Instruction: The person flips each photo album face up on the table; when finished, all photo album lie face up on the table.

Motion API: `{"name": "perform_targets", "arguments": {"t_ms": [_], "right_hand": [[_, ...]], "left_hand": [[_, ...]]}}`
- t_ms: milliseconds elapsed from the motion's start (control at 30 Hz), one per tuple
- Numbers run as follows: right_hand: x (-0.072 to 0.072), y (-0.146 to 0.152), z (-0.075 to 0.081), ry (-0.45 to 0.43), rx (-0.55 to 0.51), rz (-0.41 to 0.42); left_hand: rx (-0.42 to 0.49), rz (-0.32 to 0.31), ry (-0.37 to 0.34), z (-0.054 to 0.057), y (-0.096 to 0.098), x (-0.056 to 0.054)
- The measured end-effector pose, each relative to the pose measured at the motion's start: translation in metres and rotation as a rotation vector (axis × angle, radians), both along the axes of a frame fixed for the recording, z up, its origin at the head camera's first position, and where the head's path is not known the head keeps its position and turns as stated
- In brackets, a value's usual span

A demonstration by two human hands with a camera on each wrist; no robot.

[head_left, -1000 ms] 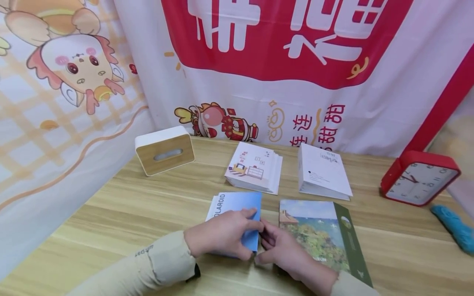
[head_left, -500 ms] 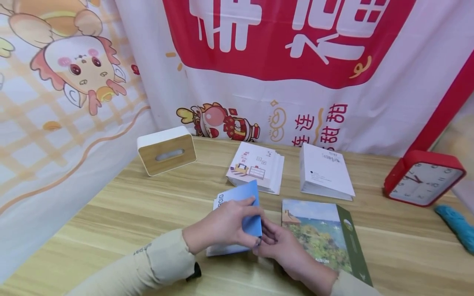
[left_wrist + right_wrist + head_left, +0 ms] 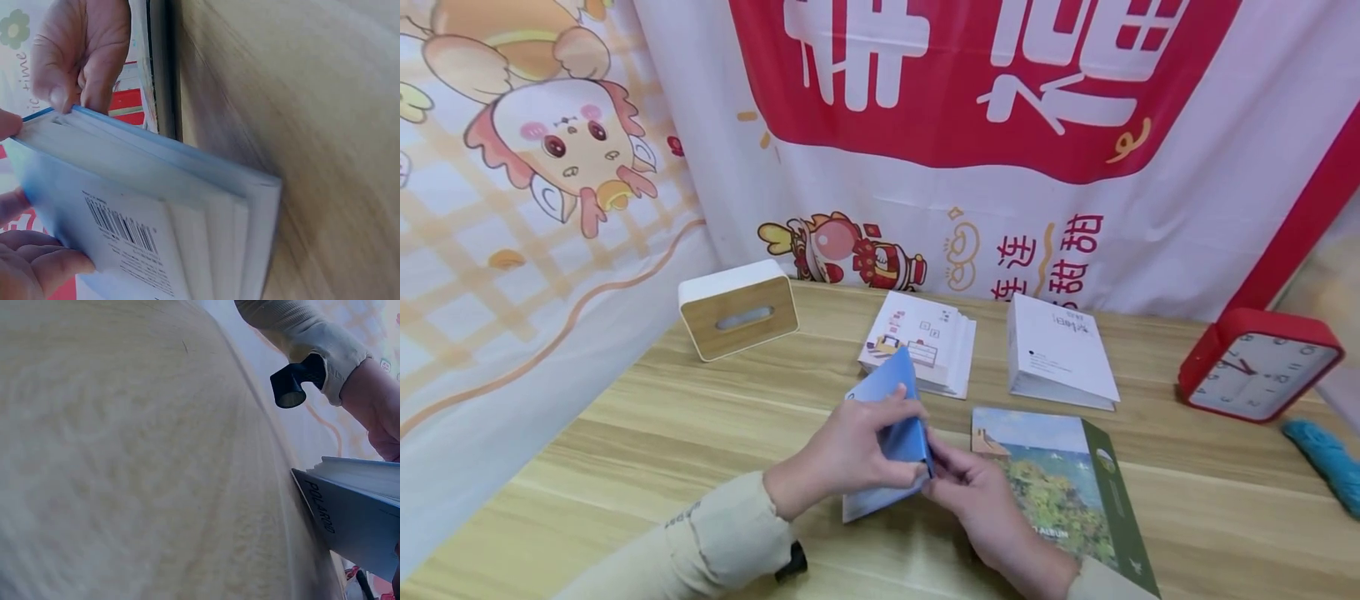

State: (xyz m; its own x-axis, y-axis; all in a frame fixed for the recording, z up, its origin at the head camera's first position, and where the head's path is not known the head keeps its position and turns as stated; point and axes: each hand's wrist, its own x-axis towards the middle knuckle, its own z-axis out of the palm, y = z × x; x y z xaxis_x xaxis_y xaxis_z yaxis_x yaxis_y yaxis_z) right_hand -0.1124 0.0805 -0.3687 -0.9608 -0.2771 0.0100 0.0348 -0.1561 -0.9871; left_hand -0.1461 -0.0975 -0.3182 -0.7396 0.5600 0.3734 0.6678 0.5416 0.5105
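Note:
A blue photo album (image 3: 898, 437) with white pages is tilted up off the wooden table between both hands. My left hand (image 3: 850, 442) grips it across the cover, thumb at the near corner and fingers spread over the blue face. My right hand (image 3: 977, 496) pinches the spine side near that corner. In the left wrist view the album (image 3: 125, 219) shows a barcode and slightly parted pages, with the right hand (image 3: 84, 56) at its top corner. POLAROID lettering shows on the album (image 3: 350, 519) in the right wrist view.
A landscape-covered album (image 3: 1060, 483) lies right of the hands. Behind stand a white illustrated album (image 3: 910, 337) and another white album (image 3: 1060, 350). A wood-fronted tissue box (image 3: 741, 312) is back left; a red clock (image 3: 1258, 367) and teal yarn (image 3: 1322, 467) are at right.
The blue album has gone from lying nearly flat to tilted up on edge, its left side lifted and turned. Both hands have stayed on it; the other things have kept their places.

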Motion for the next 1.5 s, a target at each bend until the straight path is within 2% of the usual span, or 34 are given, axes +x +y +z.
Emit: {"name": "perform_targets", "arguments": {"t_ms": [267, 433, 667, 833, 967, 1200, 1333, 1500], "right_hand": [[-0.002, -0.001, 0.013, 0.141, 0.075, -0.107], [-0.003, -0.002, 0.018, 0.206, 0.089, -0.115], [0.000, -0.002, 0.022, 0.291, 0.148, -0.157], [-0.002, -0.006, 0.024, 0.352, 0.162, -0.178], [-0.002, -0.009, 0.025, 0.401, 0.163, -0.170], [-0.003, -0.018, 0.028, 0.448, 0.209, -0.165], [-0.004, -0.022, 0.028, 0.452, 0.197, -0.164], [-0.004, -0.024, 0.026, 0.461, 0.173, -0.158]], "left_hand": [[0.247, 0.039, -0.080, -0.003, -0.002, 0.006], [0.374, 0.001, -0.041, -0.008, -0.005, 0.008], [0.462, -0.039, 0.076, -0.016, -0.009, 0.010], [0.538, -0.047, 0.090, -0.022, -0.011, 0.013], [0.588, -0.052, 0.073, -0.024, -0.014, 0.016], [0.618, -0.064, 0.051, -0.025, -0.025, 0.019], [0.590, -0.067, 0.059, -0.025, -0.031, 0.019], [0.533, -0.076, 0.105, -0.025, -0.037, 0.018]]}}
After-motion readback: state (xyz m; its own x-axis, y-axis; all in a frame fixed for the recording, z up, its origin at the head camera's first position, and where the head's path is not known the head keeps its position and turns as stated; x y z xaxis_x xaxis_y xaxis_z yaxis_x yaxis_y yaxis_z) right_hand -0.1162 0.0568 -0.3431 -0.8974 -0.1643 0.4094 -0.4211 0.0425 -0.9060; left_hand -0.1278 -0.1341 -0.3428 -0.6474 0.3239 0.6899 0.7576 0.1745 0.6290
